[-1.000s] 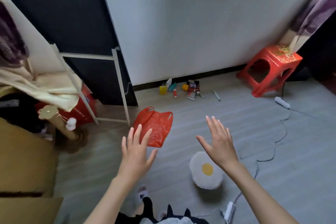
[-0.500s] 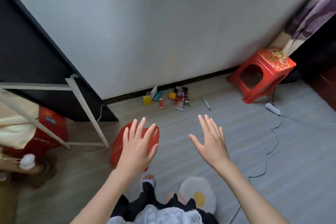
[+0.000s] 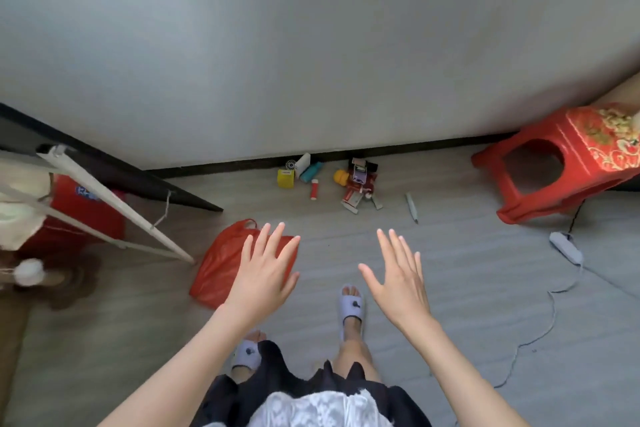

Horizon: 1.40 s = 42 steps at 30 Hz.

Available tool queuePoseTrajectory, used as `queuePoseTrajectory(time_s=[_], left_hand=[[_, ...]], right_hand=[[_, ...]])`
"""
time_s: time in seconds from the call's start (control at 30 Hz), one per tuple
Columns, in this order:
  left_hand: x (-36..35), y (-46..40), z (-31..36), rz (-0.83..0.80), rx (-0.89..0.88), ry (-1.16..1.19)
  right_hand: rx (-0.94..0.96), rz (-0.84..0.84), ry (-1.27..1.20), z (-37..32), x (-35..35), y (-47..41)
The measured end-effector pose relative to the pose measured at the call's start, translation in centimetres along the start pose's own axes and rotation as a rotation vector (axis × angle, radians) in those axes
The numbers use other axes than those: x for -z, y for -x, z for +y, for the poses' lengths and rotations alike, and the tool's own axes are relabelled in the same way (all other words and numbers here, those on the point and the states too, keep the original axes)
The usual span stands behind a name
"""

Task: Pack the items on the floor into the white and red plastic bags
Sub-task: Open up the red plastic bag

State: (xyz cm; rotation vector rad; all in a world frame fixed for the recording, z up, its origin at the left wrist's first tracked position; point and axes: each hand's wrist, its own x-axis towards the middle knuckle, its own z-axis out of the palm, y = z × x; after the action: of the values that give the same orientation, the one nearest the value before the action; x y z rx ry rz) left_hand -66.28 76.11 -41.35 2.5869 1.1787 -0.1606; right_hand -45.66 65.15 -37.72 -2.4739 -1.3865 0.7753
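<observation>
1. Both hands empty, fingers spread: left hand (image 3: 264,276) over the red bag (image 3: 221,267), right hand (image 3: 398,279) beside it.
2. Closer to everything than a second ago; egg-shaped cushion gone from view.
3. Items (image 3: 332,184) unpacked by the wall; white bag unseen.

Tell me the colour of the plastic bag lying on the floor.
The plastic bag is red, seen in the head view, partly behind the left hand.
</observation>
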Motion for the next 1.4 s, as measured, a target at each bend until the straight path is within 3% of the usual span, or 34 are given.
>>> queuePoseTrajectory(time_s=[0.13, 0.37, 0.53, 0.67, 0.87, 1.07, 1.13, 1.23, 1.4], left_hand=[[-3.8, -4.1, 4.1, -0.062, 0.232, 0.144], [-12.3, -5.9, 6.2, -0.160, 0.346, 0.188], [-19.5, -9.3, 2.1, -0.126, 0.342, 0.121], [-30.0, -12.6, -2.6, -0.071, 0.375, 0.110], [-48.2, -16.4, -7.5, -0.225, 0.284, 0.023], [-60.7, -21.6, -12.5, -0.188, 0.297, 0.039], [-63.2, -23.3, -14.1, -0.184, 0.321, 0.058], [-65.1, -24.9, -15.4, -0.201, 0.381, 0.102], [-63.7, -25.3, -15.4, -0.025, 0.468, 0.211]], right_hand=[[0.095, -0.068, 0.079, 3.9, 0.9, -6.6], [0.171, -0.149, 0.170, 8.6, -3.5, -14.7], [0.176, -0.229, 0.213, 11.9, -13.0, -18.8], [0.212, -0.256, 0.240, 16.1, -23.0, -23.6], [0.246, -0.367, 0.318, 24.1, -39.6, -30.8], [0.290, -0.362, 0.372, 29.2, -52.1, -38.1], [0.306, -0.296, 0.386, 29.7, -54.7, -40.4], [0.255, -0.330, 0.373, 30.7, -57.4, -42.5], [0.266, -0.315, 0.399, 30.9, -58.4, -42.4]])
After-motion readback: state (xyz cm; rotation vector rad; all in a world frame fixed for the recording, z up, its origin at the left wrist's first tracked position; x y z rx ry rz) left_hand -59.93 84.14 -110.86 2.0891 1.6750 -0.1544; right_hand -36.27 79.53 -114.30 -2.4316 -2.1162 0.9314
